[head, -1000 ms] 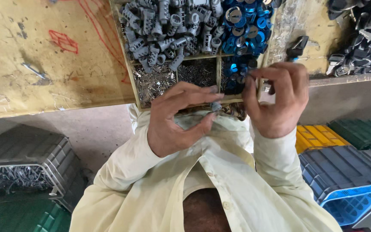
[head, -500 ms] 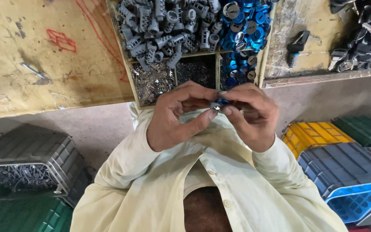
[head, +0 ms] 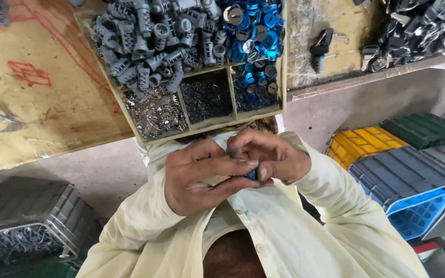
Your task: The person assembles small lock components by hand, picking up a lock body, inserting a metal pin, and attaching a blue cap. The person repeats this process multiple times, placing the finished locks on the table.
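A small blue-and-grey metal part (head: 248,174) is pinched between the left hand (head: 202,177) and right hand (head: 274,157) – fingers closed on it, held close for steadiness. At twelve o'clock, the divided wooden tray (head: 209,123) of grey cylinders (head: 150,36) is kept near.

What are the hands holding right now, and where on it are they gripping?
Both hands, left hand and right hand, pinch a small blue part between fingertips; mostly hidden, so the exact grip spot cannot be told.

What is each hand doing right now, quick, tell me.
Left hand: closed, fingers pinching a small blue part together with the other hand.
Right hand: closed on the same small part, mostly hidden between the fingers.
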